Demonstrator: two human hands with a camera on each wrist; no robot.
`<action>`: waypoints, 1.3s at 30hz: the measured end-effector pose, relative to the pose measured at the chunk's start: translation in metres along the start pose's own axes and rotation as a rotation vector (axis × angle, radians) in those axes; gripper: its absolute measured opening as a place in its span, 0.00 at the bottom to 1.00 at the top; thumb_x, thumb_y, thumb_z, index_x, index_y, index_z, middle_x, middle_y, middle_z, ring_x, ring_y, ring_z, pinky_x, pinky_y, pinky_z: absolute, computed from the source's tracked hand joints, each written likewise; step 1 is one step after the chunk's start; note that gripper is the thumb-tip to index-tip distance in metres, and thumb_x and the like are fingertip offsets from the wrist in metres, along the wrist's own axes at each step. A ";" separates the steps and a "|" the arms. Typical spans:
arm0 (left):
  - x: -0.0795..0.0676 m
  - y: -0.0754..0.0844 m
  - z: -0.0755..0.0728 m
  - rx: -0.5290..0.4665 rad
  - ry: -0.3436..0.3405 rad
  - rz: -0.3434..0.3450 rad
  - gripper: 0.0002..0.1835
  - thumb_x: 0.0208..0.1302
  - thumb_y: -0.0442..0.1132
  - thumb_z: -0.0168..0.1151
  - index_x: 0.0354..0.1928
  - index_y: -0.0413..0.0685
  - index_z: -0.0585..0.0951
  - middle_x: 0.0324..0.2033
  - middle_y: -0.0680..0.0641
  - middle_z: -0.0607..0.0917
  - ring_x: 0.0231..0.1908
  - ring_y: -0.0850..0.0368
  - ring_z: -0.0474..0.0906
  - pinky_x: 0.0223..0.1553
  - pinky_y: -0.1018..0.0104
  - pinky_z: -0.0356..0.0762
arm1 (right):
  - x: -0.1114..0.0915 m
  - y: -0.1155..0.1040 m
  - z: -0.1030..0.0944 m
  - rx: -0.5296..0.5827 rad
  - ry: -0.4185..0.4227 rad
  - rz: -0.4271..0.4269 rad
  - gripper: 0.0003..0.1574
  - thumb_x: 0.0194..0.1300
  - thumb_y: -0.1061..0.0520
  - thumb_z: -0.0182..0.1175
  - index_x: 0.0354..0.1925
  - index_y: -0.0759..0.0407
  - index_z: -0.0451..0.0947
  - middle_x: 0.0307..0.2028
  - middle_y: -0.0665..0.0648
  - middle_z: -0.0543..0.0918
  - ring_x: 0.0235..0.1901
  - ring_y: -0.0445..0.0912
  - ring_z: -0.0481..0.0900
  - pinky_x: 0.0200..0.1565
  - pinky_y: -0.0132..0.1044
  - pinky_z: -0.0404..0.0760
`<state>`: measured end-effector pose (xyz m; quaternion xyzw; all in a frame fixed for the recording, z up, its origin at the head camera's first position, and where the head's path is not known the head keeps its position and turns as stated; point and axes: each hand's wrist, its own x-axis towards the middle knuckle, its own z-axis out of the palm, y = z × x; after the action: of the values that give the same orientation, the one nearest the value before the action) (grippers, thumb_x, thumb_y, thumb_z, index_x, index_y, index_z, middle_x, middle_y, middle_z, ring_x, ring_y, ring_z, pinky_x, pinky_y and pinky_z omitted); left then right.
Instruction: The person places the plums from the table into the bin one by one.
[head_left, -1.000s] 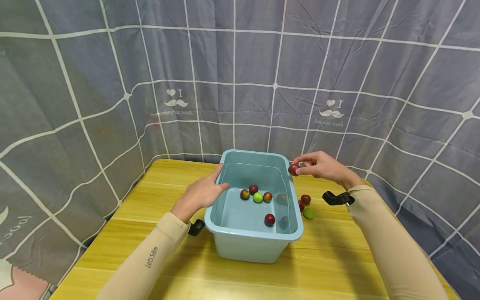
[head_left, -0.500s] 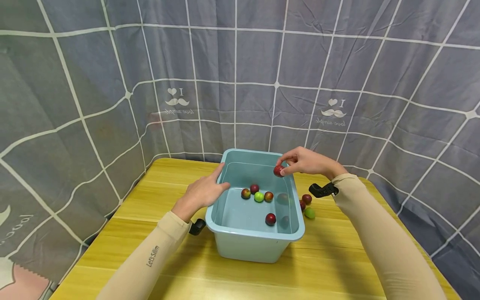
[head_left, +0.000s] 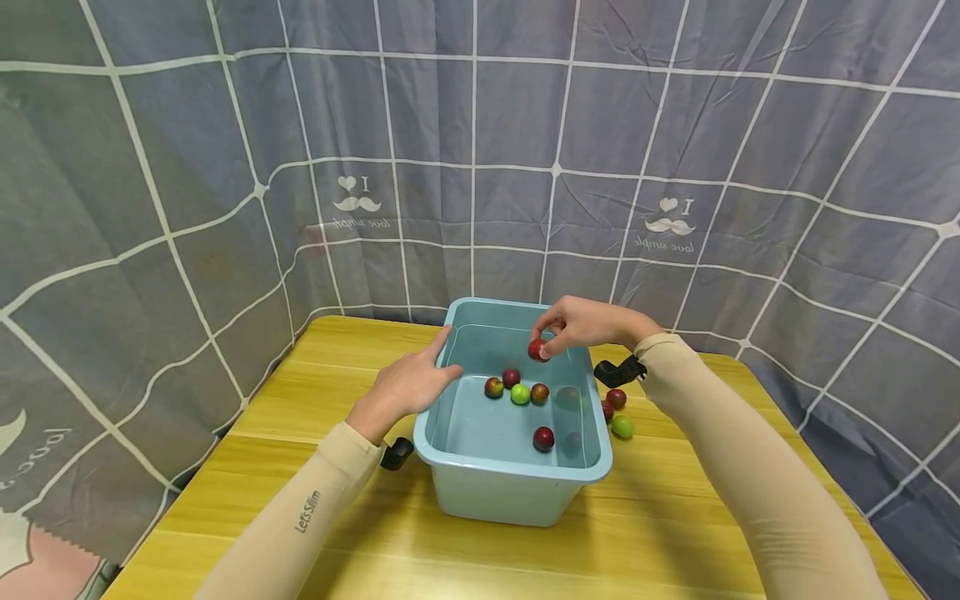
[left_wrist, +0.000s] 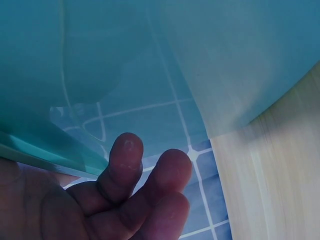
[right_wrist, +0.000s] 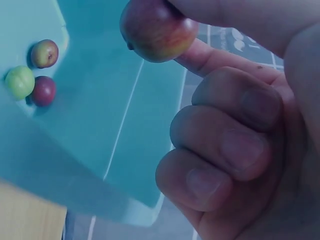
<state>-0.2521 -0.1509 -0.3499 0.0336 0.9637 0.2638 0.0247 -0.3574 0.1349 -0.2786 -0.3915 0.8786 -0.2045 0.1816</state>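
Observation:
A light-blue plastic tub (head_left: 513, 471) stands on the table with several plums on its floor, among them a green plum (head_left: 521, 394) and a dark red plum (head_left: 543, 439). My left hand (head_left: 408, 385) holds the tub's left rim, thumb over the inner side and the other fingers outside, bent below the rim in the left wrist view. Above the tub's right half, my right hand (head_left: 588, 323) pinches a red plum (right_wrist: 157, 30) between thumb and index finger. The other fingers of that hand are curled into the palm.
Right of the tub, a few plums lie on the wooden table (head_left: 675, 467), including a green plum (head_left: 622, 427) and a red plum (head_left: 617, 398). A grey checked curtain (head_left: 510, 208) hangs behind and around the table.
My right hand has carried the red plum leftward from outside the tub's right rim to above its inside. The left hand keeps its place on the rim.

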 end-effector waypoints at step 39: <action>0.000 0.002 0.000 0.011 -0.014 -0.030 0.43 0.68 0.64 0.45 0.81 0.72 0.42 0.47 0.44 0.84 0.33 0.51 0.79 0.25 0.58 0.72 | 0.005 0.008 0.002 -0.021 -0.070 0.115 0.16 0.65 0.52 0.67 0.50 0.55 0.85 0.21 0.50 0.68 0.25 0.44 0.63 0.35 0.39 0.67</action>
<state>-0.2522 -0.1491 -0.3486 0.0214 0.9653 0.2580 0.0354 -0.3642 0.1357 -0.2844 -0.3490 0.8949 -0.1706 0.2196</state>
